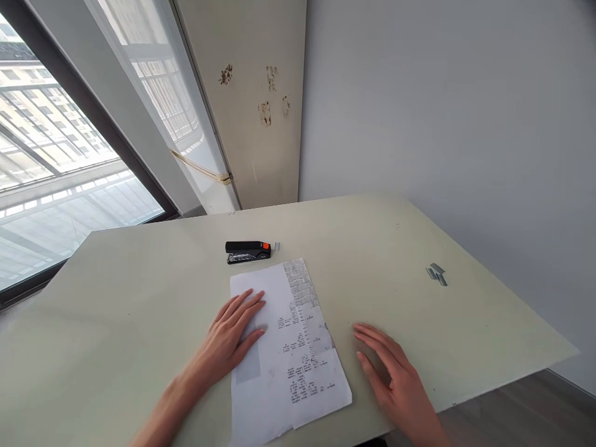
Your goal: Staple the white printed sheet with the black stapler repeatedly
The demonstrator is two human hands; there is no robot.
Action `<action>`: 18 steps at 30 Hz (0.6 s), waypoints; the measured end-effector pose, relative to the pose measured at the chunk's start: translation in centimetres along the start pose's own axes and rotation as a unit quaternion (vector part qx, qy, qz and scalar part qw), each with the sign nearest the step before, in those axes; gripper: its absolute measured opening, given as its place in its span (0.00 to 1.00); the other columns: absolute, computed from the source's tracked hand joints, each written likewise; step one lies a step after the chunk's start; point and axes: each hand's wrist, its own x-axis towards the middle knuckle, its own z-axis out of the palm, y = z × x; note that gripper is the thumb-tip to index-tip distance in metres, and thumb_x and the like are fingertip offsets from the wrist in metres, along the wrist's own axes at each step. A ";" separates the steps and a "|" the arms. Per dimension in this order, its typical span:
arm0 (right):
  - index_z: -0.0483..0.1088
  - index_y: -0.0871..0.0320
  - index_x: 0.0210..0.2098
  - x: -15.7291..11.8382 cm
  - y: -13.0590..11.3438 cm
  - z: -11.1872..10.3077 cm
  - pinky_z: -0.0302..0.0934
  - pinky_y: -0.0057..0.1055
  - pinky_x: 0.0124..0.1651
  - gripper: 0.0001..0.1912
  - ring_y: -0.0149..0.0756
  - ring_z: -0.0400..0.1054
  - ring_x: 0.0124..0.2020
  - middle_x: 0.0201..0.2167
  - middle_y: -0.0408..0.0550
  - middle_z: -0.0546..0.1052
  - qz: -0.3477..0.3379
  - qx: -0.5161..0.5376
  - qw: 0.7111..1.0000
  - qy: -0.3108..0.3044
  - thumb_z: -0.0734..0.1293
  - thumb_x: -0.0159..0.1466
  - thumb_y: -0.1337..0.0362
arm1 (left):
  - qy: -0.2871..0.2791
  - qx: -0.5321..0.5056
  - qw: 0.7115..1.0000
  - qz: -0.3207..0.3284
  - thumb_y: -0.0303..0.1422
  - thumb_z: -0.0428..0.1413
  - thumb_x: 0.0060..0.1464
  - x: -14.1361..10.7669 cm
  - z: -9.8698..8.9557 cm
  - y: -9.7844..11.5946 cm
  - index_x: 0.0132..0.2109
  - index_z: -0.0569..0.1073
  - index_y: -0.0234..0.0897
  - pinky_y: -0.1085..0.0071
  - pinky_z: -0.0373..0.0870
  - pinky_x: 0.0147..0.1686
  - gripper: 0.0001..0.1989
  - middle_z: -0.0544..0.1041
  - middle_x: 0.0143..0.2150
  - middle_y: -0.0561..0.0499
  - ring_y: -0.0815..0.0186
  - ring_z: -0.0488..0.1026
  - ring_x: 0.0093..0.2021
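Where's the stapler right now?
In the head view, the black stapler lies on the table left of centre, just beyond the top edge of the papers, with a small staple strip at its right end.

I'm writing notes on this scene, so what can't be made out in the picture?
All in the head view:
- Small black print on the white paper sheets: too small to read.
- Paper beneath the bare left hand: hidden by that hand.
- Any staples inside the black, orange-marked stapler: hidden by its casing.
- Black object at the bottom edge: cut off by the frame.
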 end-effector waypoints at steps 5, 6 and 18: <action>0.75 0.44 0.59 0.8 0.0 0.1 0.71 0.54 0.65 0.16 0.52 0.69 0.67 0.64 0.47 0.76 -0.007 -0.005 1.000 -0.015 0.63 0.75 0.54 | 0.026 -0.010 0.999 -0.044 0.38 0.73 0.50 -1.9 -2.4 -1.0 0.58 0.82 0.50 0.50 0.36 0.78 0.27 0.74 0.68 0.51 0.46 0.55 0.77; 0.75 0.44 0.58 1.0 0.0 0.1 0.71 0.55 0.65 0.16 0.52 0.69 0.67 0.64 0.48 0.76 -0.009 -0.004 1.000 -0.019 0.63 0.75 0.54 | 0.030 -0.015 0.998 -0.050 0.38 0.73 0.49 -2.0 -2.8 -1.1 0.57 0.82 0.50 0.50 0.36 0.77 0.26 0.75 0.67 0.51 0.46 0.55 0.77; 0.77 0.47 0.49 9.5 0.1 0.7 0.71 0.49 0.60 0.13 0.47 0.70 0.63 0.59 0.48 0.79 -0.037 0.088 0.991 -0.094 0.62 0.75 0.55 | 0.147 0.007 0.989 -0.024 0.35 0.71 0.52 -0.7 -3.5 -0.4 0.50 0.85 0.48 0.55 0.51 0.74 0.17 0.81 0.58 0.47 0.45 0.66 0.69</action>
